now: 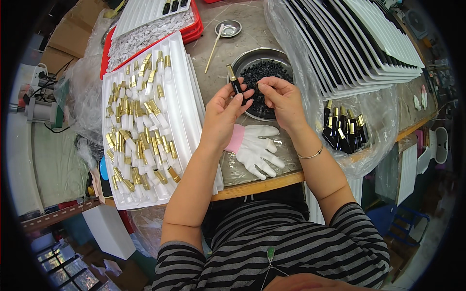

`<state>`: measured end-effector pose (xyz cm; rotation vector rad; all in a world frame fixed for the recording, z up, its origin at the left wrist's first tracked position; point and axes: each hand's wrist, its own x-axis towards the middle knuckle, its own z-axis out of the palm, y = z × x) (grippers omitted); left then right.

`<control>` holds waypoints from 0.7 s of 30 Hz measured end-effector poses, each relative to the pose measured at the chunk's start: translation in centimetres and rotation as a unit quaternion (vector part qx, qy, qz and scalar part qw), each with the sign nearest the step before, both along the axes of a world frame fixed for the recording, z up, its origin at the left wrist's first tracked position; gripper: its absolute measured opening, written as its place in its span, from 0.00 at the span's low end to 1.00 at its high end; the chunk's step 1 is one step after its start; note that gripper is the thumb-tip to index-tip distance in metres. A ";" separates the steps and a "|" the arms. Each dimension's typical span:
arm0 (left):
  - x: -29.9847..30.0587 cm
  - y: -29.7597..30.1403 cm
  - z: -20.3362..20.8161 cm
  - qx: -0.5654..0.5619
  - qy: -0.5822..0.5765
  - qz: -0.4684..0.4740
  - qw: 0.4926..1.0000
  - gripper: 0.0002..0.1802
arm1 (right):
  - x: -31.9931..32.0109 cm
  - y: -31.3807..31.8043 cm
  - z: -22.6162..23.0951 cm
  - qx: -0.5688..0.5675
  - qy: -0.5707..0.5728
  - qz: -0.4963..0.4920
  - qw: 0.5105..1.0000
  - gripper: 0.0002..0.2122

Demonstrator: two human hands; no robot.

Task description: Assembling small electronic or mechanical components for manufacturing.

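My left hand (222, 110) holds a slim black tube (236, 86) with a gold neck, nearly upright between thumb and fingers. Close beside it on the right, the thumb and index finger of my right hand (287, 101) are pinched together; whatever they hold is too small to make out. Both hands are over the near side of a round metal bowl (246, 58) containing many small black pieces (261, 72). Below the hands, a white glove (253, 145) with a pink cuff lies flat on the table.
To the left, a white ribbed tray (175, 51) bears many clear, gold-topped tubes (141, 121). Behind it sits a red tray (105, 62) of small white pieces. A swab (214, 48) touches a small metal dish (234, 29). Rightward are stacked trays (349, 43) and bagged black tubes (345, 130).
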<state>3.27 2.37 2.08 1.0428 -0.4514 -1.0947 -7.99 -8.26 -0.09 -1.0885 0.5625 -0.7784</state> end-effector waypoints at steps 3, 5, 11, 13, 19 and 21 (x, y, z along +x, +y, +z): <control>-0.2 0.0 0.2 0.005 -0.041 -0.008 0.999 0.22 | 0.0 0.1 0.0 0.025 -0.019 0.023 0.999 0.04; -0.3 0.0 0.2 0.002 -0.050 -0.008 0.999 0.22 | 0.2 0.5 0.2 0.027 -0.036 0.040 0.998 0.04; -0.3 0.0 0.1 0.002 -0.093 -0.005 0.996 0.22 | 0.3 0.9 -0.2 0.047 -0.005 0.053 0.998 0.04; -0.2 0.0 0.2 0.012 -0.103 -0.007 0.995 0.22 | 0.4 1.0 -0.3 0.060 -0.007 0.059 0.996 0.05; -0.2 0.0 0.3 0.028 -0.108 0.006 0.994 0.21 | 0.3 0.8 -0.3 0.127 -0.017 0.095 0.987 0.04; -0.3 0.0 0.4 0.045 -0.129 0.022 0.990 0.21 | 0.2 0.8 -0.3 0.144 -0.016 0.105 0.984 0.04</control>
